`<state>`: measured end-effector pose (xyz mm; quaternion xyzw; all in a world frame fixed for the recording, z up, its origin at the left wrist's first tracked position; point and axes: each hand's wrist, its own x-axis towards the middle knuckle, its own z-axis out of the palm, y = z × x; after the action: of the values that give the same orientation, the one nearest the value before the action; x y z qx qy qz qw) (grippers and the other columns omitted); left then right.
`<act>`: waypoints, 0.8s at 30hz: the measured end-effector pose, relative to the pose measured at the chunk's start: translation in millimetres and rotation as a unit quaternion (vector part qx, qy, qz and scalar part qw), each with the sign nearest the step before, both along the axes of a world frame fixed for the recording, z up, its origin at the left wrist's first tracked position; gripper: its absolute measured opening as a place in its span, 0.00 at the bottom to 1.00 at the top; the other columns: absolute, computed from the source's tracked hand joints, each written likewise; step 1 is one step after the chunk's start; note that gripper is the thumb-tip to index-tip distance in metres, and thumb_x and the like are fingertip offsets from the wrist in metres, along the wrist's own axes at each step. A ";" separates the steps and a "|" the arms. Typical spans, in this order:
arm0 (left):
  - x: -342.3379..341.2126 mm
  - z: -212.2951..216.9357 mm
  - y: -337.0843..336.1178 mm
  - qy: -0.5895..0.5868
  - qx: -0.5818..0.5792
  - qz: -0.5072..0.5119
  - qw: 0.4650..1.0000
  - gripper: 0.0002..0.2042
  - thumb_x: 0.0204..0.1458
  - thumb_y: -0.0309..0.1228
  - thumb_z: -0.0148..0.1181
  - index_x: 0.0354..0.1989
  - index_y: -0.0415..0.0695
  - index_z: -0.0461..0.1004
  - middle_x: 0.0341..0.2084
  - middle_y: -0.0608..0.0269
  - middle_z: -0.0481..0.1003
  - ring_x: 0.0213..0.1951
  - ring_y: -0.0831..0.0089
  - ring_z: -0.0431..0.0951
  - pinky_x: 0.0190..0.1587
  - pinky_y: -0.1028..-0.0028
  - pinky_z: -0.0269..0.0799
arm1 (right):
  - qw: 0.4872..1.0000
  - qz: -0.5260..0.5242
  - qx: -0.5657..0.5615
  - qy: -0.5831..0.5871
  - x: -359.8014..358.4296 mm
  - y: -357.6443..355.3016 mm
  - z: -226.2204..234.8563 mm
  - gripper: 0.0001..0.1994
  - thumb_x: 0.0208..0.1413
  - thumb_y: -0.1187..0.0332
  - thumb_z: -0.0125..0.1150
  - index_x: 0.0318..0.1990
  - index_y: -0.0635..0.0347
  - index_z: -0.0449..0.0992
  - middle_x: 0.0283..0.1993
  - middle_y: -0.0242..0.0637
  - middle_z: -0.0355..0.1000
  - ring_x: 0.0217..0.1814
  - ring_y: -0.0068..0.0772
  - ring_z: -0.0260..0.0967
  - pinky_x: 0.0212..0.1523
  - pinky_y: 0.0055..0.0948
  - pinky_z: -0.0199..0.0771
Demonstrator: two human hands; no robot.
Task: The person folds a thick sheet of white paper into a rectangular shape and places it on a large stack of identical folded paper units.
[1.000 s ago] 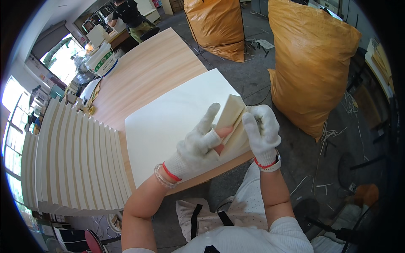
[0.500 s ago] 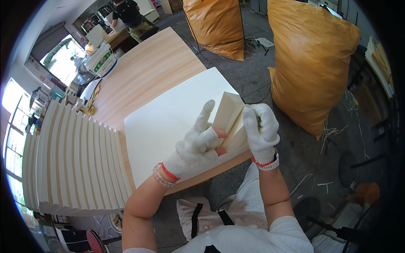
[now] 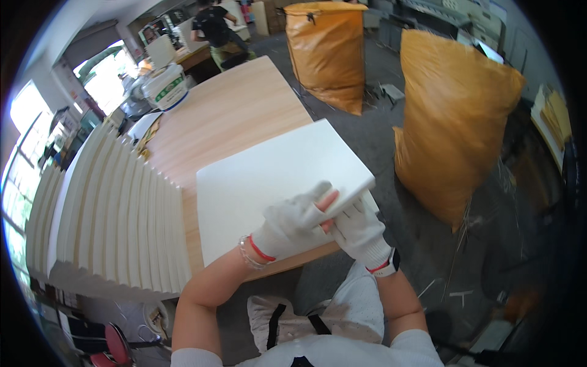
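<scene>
A large white sheet [image 3: 257, 183] lies on the wooden table in front of me, its right edge bent over into a thick, rounded fold. My left hand [image 3: 293, 221], in a white knit glove with some bare fingertips, rests on the sheet with bent fingers holding near that fold. Against the fold from the right is my right hand [image 3: 362, 233], also gloved, with its fingers curled at the edge. The sheet hides part of the right fingertips, and the two hands nearly touch.
Left of the sheet stands a large stack of ridged off-white pieces [image 3: 122, 220]. A white bucket [image 3: 166, 88] sits on the far part of the wooden table [image 3: 244, 98]. Two big orange sacks [image 3: 455, 122] stand on the floor beyond. A person [image 3: 214, 30] works at the back.
The raised cream flap between my hands now lies lower, along the sheet's right edge. My right hand has moved down and left, close to my left hand, whose index finger no longer points upward.
</scene>
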<state>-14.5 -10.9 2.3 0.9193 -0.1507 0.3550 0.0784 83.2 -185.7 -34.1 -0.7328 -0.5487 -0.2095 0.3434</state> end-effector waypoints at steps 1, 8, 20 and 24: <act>2.8 2.1 -4.9 0.033 0.014 -0.005 0.999 0.27 0.52 0.33 0.65 0.62 0.42 0.69 0.48 0.54 0.77 0.37 0.61 0.81 0.39 0.70 0.78 | 1.000 -0.007 -0.018 0.024 1.9 -7.1 -14.4 0.15 0.49 0.73 0.66 0.47 0.59 0.80 0.45 0.47 0.77 0.51 0.53 0.74 0.54 0.46 0.75; 3.2 -7.1 -8.4 0.037 0.122 0.079 0.989 0.30 0.52 0.33 0.64 0.64 0.41 0.65 0.46 0.56 0.75 0.44 0.59 0.78 0.44 0.64 0.78 | 0.996 0.027 -0.061 0.054 11.6 5.5 -21.7 0.19 0.58 0.66 0.63 0.55 0.65 0.76 0.54 0.52 0.75 0.57 0.61 0.70 0.59 0.55 0.69; -116.0 80.8 82.1 -0.320 -0.221 0.163 0.907 0.33 0.56 0.22 0.67 0.70 0.39 0.61 0.52 0.54 0.77 0.49 0.70 0.80 0.49 0.70 0.79 | 0.954 0.283 -0.018 -0.100 -151.1 137.4 -7.8 0.20 0.46 0.66 0.68 0.47 0.62 0.75 0.52 0.43 0.72 0.57 0.48 0.67 0.57 0.54 0.64; -159.5 95.8 108.3 -0.365 -0.453 0.107 0.806 0.31 0.58 0.22 0.63 0.70 0.34 0.59 0.51 0.58 0.77 0.50 0.75 0.78 0.50 0.74 0.77 | 0.960 0.267 0.003 -0.089 -163.8 138.6 -10.0 0.22 0.43 0.67 0.70 0.47 0.63 0.75 0.51 0.41 0.72 0.56 0.45 0.67 0.57 0.55 0.64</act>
<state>-174.0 97.5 98.0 0.5922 0.1092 0.6985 0.3865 -80.6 -47.1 -44.1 -0.5371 -0.7521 -0.1764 0.3387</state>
